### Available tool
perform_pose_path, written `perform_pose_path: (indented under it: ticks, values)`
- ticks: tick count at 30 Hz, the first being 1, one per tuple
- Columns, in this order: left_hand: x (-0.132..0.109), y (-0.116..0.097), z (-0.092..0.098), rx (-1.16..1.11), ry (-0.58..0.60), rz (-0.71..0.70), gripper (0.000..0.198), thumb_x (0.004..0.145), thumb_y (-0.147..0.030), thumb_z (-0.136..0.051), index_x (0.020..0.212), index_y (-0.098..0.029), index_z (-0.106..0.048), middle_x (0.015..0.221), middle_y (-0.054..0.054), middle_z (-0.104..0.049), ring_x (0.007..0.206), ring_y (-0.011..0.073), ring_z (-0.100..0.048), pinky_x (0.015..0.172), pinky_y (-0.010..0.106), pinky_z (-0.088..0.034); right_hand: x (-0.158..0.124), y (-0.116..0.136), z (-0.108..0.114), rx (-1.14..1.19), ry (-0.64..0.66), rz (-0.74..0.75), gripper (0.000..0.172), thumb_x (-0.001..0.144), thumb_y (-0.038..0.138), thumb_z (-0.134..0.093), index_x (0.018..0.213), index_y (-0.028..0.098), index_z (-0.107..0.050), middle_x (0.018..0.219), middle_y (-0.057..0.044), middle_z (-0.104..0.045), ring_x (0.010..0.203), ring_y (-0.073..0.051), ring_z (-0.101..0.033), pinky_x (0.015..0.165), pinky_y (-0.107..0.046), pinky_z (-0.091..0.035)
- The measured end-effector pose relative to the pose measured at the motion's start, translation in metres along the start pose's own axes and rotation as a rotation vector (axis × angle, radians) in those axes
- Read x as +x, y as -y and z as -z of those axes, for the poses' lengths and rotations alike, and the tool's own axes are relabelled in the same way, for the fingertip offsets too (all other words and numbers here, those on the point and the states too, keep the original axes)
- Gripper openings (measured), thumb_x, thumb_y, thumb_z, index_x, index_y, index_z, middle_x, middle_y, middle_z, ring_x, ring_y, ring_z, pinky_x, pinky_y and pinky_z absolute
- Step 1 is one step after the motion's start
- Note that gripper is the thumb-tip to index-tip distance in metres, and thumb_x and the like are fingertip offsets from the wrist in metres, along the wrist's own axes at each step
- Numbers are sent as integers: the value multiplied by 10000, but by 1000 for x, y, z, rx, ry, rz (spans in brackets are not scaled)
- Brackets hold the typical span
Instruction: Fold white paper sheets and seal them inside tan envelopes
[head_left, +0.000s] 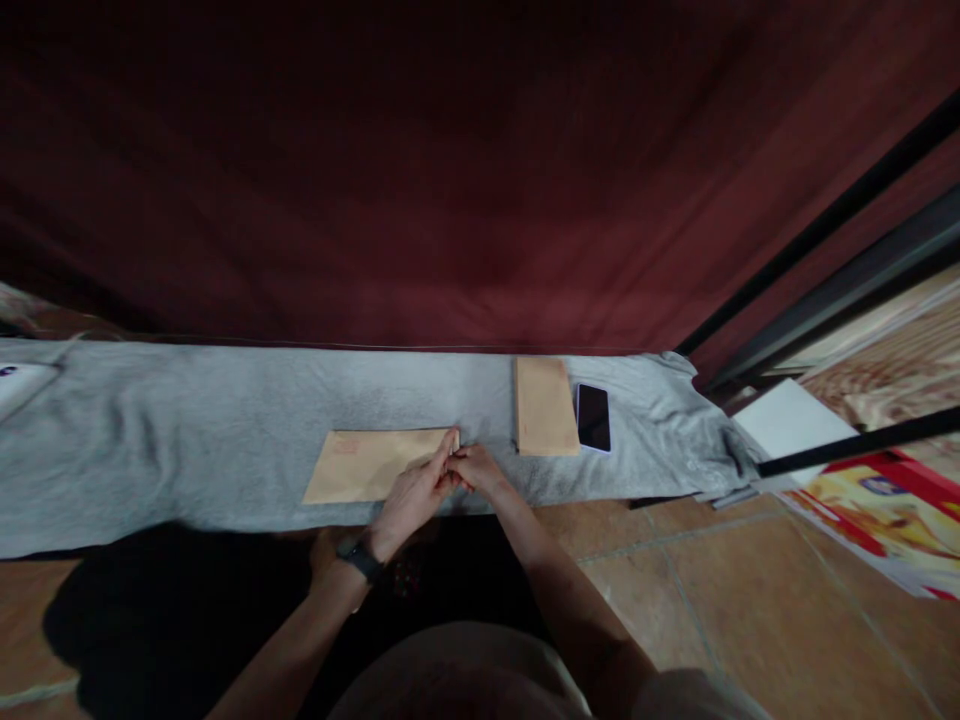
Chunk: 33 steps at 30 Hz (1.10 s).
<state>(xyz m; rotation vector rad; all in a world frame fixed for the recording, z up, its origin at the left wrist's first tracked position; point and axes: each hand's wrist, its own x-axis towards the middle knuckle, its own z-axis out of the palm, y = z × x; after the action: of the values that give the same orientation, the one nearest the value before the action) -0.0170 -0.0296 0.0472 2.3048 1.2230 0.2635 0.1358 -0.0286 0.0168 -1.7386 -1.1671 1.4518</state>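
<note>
A tan paper envelope [375,465] lies flat on the grey cloth in front of me, with faint reddish print near its upper left corner. My left hand [420,490], a dark watch on its wrist, grips the envelope's right end, the index finger stretched along that edge. Closed against the same end is my right hand [474,468], its fingertips meeting those of the left. The exact pinch between the hands is partly hidden. To the right rests a stack of tan envelopes [546,408], apart from both hands.
A dark-screened phone [594,417] lies right of the stack on the grey cloth [225,400]. Behind hangs a dark red curtain [465,200]. A white object [22,388] sits at the far left. Black metal bars [825,230] and a red-yellow box [885,510] stand at right.
</note>
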Motion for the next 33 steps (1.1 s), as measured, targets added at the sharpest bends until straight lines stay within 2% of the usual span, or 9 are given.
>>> perform_pose_path:
  ticks: [3,6,8,10,13,16,21,27,33]
  values:
    - [-15,23,-6,31,-160,-37,780,943,-366,-553,1606,-255,-158,1341,117,-627,1221,263,-599,1028,409,-470,0,0,1,5,12,-13,256,833,196,-577,581,171,-620,419,61,-530,348,-72,-407,400,-178,-339]
    - [-31,51,-9,157,-290,-43,864,895,-487,-612,1598,-208,-195,1534,183,-444,1436,345,-387,1160,518,-326,-1,0,1,20,23,-16,255,835,196,-556,588,182,-620,451,60,-580,350,-66,-436,384,-156,-341]
    - [-39,63,-10,219,-320,-19,905,893,-549,-594,1604,-180,-172,1603,206,-342,1500,363,-278,1197,550,-243,-1,0,0,29,28,-18,259,837,192,-536,592,186,-621,463,54,-603,353,-69,-457,381,-150,-351]
    - [-42,68,-9,271,-292,-6,883,911,-585,-547,1607,-187,-175,1633,201,-296,1522,353,-238,1211,566,-192,0,1,-2,32,29,-24,258,829,198,-544,580,191,-612,451,50,-604,347,-75,-465,374,-153,-358]
    - [-42,65,-8,333,-218,-12,772,943,-584,-488,1589,-223,-271,1634,174,-314,1519,331,-267,1212,578,-177,2,5,-3,34,24,-31,251,811,208,-577,562,197,-601,439,42,-602,337,-88,-472,361,-164,-369]
    - [-41,62,-7,371,-203,-17,717,953,-585,-466,1564,-228,-348,1622,163,-341,1512,326,-289,1213,584,-178,2,8,-5,33,20,-40,262,816,208,-576,554,202,-595,445,33,-609,334,-95,-486,364,-172,-394]
    - [-44,57,-9,376,-218,-28,688,972,-558,-450,1559,-211,-360,1631,157,-325,1522,330,-259,1213,592,-183,-4,5,-8,-2,-16,-21,287,863,238,-548,582,197,-586,482,24,-634,363,-93,-523,392,-163,-423]
    - [-50,39,-20,384,-182,-98,611,999,-461,-424,1561,-234,-356,1621,128,-356,1518,311,-276,1223,599,-167,-13,1,-11,-162,-120,53,221,881,200,-556,672,194,-628,508,21,-643,370,-100,-517,431,-183,-408]
    - [-49,35,-28,400,-204,-86,627,995,-455,-426,1569,-217,-339,1621,132,-354,1523,316,-263,1223,604,-164,-11,5,-10,-361,-243,96,159,835,173,-635,684,198,-682,705,-61,-740,740,-193,-705,649,-231,-474]
